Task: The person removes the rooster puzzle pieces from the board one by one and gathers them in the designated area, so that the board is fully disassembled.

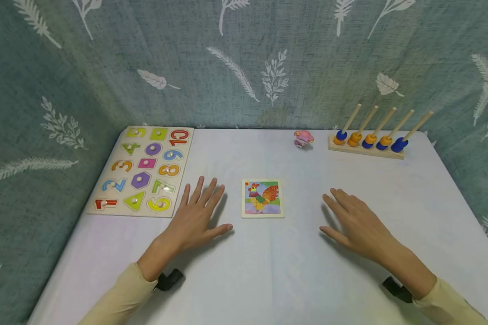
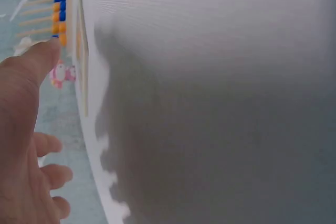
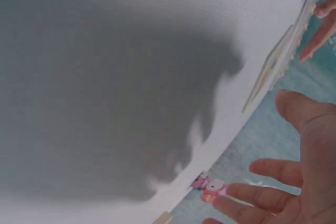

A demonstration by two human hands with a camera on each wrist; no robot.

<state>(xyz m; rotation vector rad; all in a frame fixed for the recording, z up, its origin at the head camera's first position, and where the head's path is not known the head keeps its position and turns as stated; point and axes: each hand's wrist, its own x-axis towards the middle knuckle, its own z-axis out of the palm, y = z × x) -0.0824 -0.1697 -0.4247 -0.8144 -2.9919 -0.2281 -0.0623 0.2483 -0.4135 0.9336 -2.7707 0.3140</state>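
In the head view the left hand (image 1: pixel 197 216) hovers with spread fingers between a wooden number board (image 1: pixel 118 176) and a square rooster picture puzzle (image 1: pixel 262 198). To the puzzle's right is the right hand (image 1: pixel 355 223), its fingers extended, holding nothing. Both hands cast shadows on the white table. The left wrist view shows the left hand (image 2: pixel 21 108) above the cloth, with the puzzle (image 2: pixel 83 56) seen edge-on beyond it. From the right wrist, the right hand (image 3: pixel 310 166) appears with bent-looking, separated fingers, and the puzzle (image 3: pixel 268 69) lies past the thumb.
A small pink figurine (image 1: pixel 303 138) stands near the back edge of the white table (image 1: pixel 268 271). At the back right is a wooden peg stand (image 1: pixel 366 151) with blue and orange beads. Patterned green fabric (image 1: pixel 187 90) hangs behind and at the sides.
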